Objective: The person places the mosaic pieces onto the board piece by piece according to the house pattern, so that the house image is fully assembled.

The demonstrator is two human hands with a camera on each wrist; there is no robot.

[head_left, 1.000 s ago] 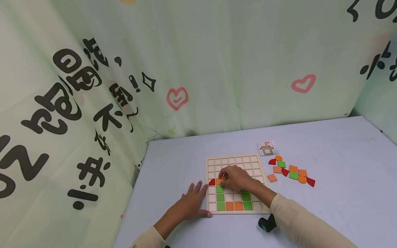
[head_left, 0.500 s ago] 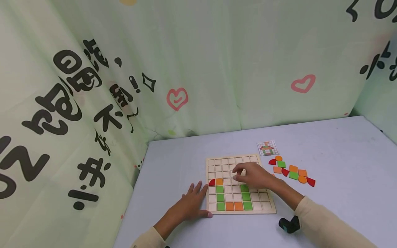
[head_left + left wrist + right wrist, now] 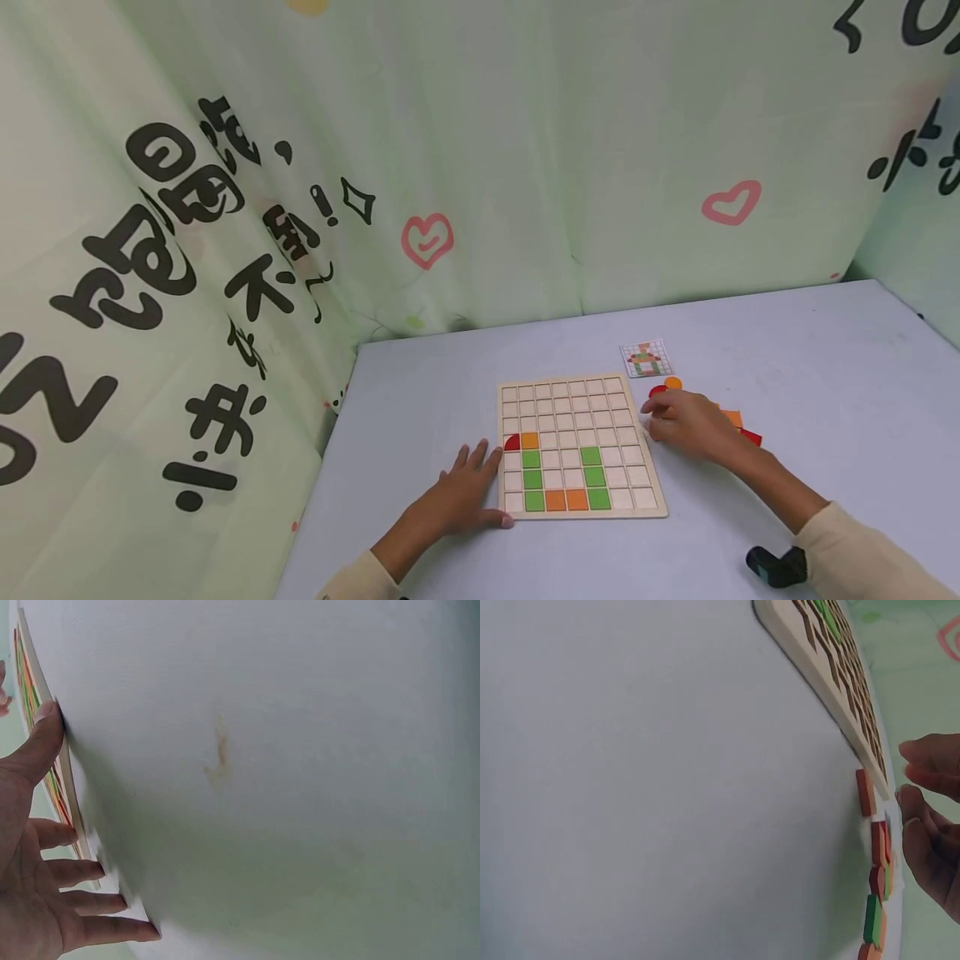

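A wooden grid board [image 3: 622, 457] lies on the table. Set in its cells are a red quarter-round piece [image 3: 512, 442], an orange square [image 3: 529, 441], several green squares [image 3: 532, 479] and two darker orange squares [image 3: 555, 500]. My left hand [image 3: 467, 490] rests at the board's left edge, fingers spread and thumb at the near corner. Off the board's right edge, my right hand [image 3: 690, 423] is over the loose pieces and hides most of them. In the right wrist view its thumb and fingers [image 3: 930, 754] are apart, with no piece visible between them.
An orange disc [image 3: 673, 383], a red piece [image 3: 752, 437] and an orange square [image 3: 732, 417] show around my right hand. A small pattern card [image 3: 647, 358] lies beyond the board. The black device [image 3: 777, 567] sits at my right sleeve. A printed curtain [image 3: 510, 167] hangs behind the table.
My right hand has left the orange square beside the red quarter-round piece, crossed the board rightward and come over the loose pieces. My left hand has stayed at the board's edge.
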